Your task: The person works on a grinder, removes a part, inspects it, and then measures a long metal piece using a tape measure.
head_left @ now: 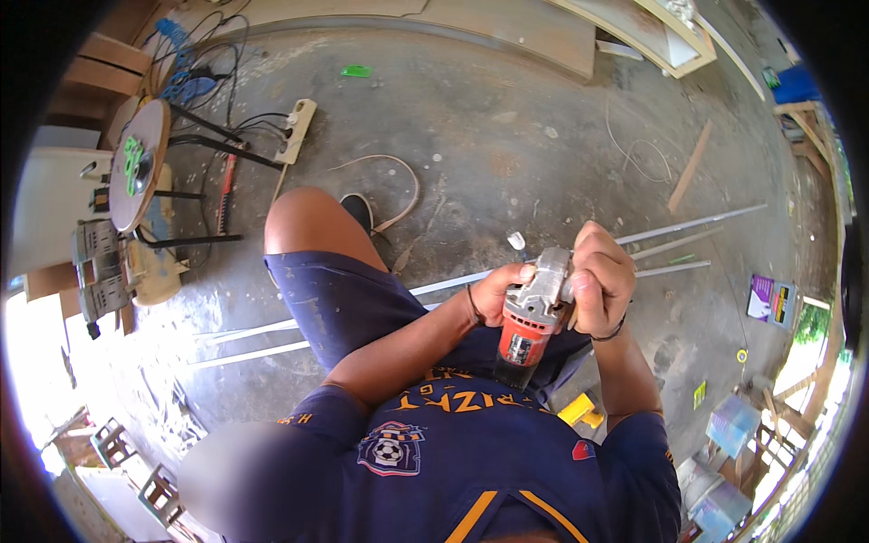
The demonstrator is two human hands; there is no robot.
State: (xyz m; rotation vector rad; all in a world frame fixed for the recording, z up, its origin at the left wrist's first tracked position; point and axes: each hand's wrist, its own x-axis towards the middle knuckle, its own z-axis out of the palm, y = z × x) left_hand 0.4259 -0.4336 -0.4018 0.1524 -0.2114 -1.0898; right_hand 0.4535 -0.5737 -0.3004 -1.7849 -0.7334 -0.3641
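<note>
An angle grinder (529, 317) with a red body and a silver gear head is held in front of my chest, its head pointing away from me. My left hand (496, 294) grips the gear head from the left, thumb on top. On the other side, my right hand (602, 281) has its fingers curled tightly against the head. A thin brownish edge shows beneath these fingers; the rest of it is hidden. Long metal strips (453, 283) lie on the floor beyond and beneath my arms.
A round stool (138, 167) stands at left near a power strip (300, 129) and tangled cables. A wooden strip (691, 167) lies at far right. Right of me are a purple box (771, 300) and a yellow tool (581, 412). A pale frame (665, 41) lies at the back.
</note>
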